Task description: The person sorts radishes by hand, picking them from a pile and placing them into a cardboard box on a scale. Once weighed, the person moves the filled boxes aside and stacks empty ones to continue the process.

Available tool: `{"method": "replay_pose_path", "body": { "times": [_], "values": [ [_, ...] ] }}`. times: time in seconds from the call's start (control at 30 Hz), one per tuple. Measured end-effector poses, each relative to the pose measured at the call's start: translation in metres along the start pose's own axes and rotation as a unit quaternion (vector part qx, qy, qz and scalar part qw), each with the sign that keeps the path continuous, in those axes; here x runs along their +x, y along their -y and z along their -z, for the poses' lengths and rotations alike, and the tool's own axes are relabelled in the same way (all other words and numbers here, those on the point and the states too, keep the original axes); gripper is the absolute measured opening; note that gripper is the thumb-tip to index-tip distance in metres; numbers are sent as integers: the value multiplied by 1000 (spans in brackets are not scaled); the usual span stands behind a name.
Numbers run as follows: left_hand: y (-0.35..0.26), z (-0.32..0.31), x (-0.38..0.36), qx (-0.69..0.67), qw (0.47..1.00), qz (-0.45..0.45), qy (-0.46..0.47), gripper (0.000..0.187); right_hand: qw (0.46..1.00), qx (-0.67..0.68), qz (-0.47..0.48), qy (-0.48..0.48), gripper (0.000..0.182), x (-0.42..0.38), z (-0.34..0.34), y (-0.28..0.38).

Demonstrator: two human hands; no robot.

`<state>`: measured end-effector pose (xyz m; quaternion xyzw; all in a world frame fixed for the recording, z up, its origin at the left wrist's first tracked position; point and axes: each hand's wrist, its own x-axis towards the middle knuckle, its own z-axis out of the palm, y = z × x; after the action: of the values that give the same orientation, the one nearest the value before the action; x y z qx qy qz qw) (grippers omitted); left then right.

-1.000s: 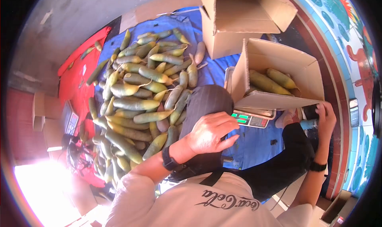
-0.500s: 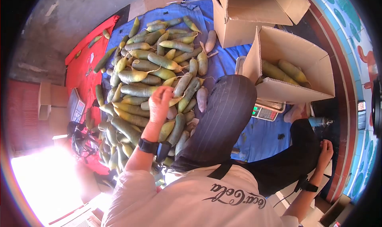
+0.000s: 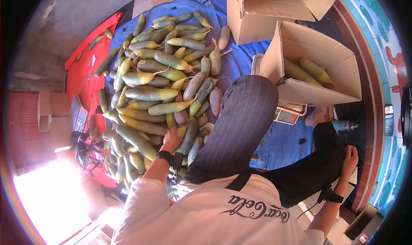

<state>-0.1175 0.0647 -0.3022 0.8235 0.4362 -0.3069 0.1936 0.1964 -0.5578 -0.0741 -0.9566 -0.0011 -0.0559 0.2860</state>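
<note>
A large heap of green radishes [image 3: 150,94] lies on a blue sheet, many with thin root tails. My left hand [image 3: 172,139] is down in the near right part of the heap, its fingers curled over a yellow-green radish [image 3: 181,132]. My fingers partly cover that radish. Beside it lies a darker green radish [image 3: 187,135]. My right hand [image 3: 350,158] rests against my black trouser leg at the right, fingers loosely bent and holding nothing.
An open cardboard box [image 3: 319,100] with several radishes stands on a scale [image 3: 286,116] to my right. Another open box [image 3: 257,28] is behind it. A second scale [image 3: 79,114] sits at the left on red cloth [image 3: 81,80]. My bent knee is beside the heap.
My left hand has moved from the heap's middle down toward me, onto a radish nearer my body. The view has shifted slightly. My right hand stays at my leg.
</note>
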Motion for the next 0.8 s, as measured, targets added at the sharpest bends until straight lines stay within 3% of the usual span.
{"method": "replay_pose_path", "body": {
  "times": [0.07,0.23,0.43,0.6,0.67,0.7,0.8],
  "values": [
    [-2,-3,-3,12,1000,26,2,60,1000,-5,1,-3,17,2,0,-3],
    [-12,13,-8,127,992,5,22,64,999,-27,14,-19,17,-1,-2,6],
    [-19,9,-12,152,988,-32,24,65,999,-25,13,-19,17,-1,-3,5],
    [-35,45,-29,136,985,-90,-59,67,1000,-2,8,-23,17,1,-5,-5],
    [-44,71,-31,-65,980,-100,-156,68,1000,9,4,-26,16,0,-6,-3],
    [-44,82,-29,-129,972,-95,-170,77,999,18,0,-26,16,-1,-6,-2],
    [-72,132,-52,-253,921,-157,-251,79,999,28,-9,-39,15,-3,-7,-1]
  ]
}}
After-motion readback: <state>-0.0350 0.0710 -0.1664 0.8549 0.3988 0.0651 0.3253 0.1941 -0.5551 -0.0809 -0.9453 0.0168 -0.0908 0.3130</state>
